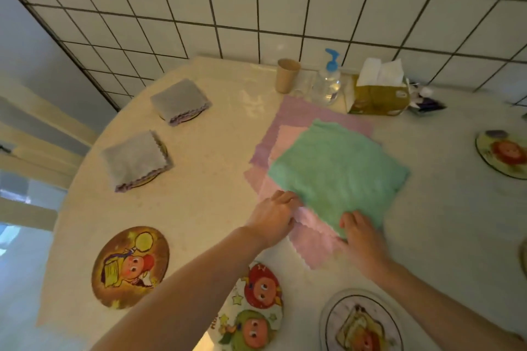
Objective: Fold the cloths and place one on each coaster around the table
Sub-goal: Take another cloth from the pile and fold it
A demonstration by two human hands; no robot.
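Two soft grey cloths are already folded into small squares, the far one [180, 101] and the near one [137, 160], and each sits on top of a round coaster at the left side of the big round cream table [199, 208]. In the middle of the table lies a fuzzy green square cloth [339, 171], spread on top of a pile of thin pink and purple cloths with zigzag edges [310, 239]. The left hand [275, 216] pinches the near left corner of the green cloth with bent fingers. The right hand [362, 236] lies on the near edge; it looks like it is pressing or taking hold there, but I cannot tell if it has closed on the cloth. The green cloth looks light, floppy and a bit fluffy, so it should bend easily and will sag if held by one spot. I think the corners are the best places to hold. The cloths under it may slide along too. Flat round picture coasters are waiting with nothing on them: a brown one [130, 266], a white one with red and green faces [256, 305], one with a dark ring [362, 325] and one far right [504, 154]. By the tiled wall [256, 8] stand a paper cup [287, 74], a clear pump bottle with a blue top [328, 82] and a tissue box [376, 91].
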